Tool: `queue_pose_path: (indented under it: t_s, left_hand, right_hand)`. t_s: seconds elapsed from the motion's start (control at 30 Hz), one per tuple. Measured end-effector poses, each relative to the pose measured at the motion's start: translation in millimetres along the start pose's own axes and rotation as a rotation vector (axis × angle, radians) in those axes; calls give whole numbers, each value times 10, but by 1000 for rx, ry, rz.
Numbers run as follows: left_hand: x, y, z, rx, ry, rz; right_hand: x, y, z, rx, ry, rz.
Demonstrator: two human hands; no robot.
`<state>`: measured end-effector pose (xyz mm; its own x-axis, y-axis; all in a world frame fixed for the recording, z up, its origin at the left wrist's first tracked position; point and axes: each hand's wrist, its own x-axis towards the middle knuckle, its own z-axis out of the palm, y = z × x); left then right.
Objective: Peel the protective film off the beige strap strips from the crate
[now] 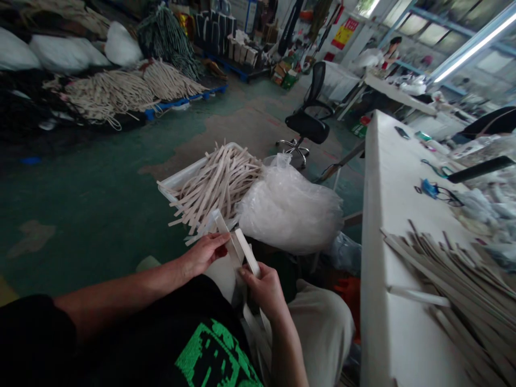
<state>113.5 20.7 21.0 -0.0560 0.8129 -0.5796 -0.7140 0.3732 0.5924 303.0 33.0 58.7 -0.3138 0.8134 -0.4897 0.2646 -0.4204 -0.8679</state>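
Over my lap, both hands hold a pale cream strap (247,252) that looks like a flat belt or webbing strip. My left hand (207,249) pinches one stretch of it between thumb and fingers. Lower and to the right, my right hand (264,282) is closed around another stretch, and the strap's tails hang down past its wrist. Just beyond my hands stands a white tray (177,180) heaped with similar straps (221,180). A large clear plastic bag (290,207) bulges against the tray's right side.
To my right runs a white table (379,215) with a bundle of long strips (455,279), a phone (402,132) and blue-handled scissors (429,188). A black swivel chair (308,126) stands ahead. Piled straps (113,94) lie on a blue pallet at left. A person (391,54) is far back right.
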Motion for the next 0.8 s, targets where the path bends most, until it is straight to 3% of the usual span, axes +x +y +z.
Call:
queue_pose_path:
  t_s: [0.1,0.23,0.37,0.5,0.67,0.8]
  left_hand:
    - [-37,60,5,-17,-6,18]
    - [-112,42,117,-41,-90,8]
    - [-64,99,126,-103,-57,46]
    - [-73,67,83,-75,-22,64]
    - [-256,-69,171,15,-220,24]
    - [-247,75,127,22,-102,110]
  right_hand:
    - [-26,-38,-32,-34,57,-33]
    - [4,-29,126,-15,71,-109]
    - [-77,91,158,-38,-19,-29]
    - [-164,93,78,-103,60,-6]
    - [-125,-128,94,-103,50,-106]
    - [-290,-151,-46,-184,-77,-55]
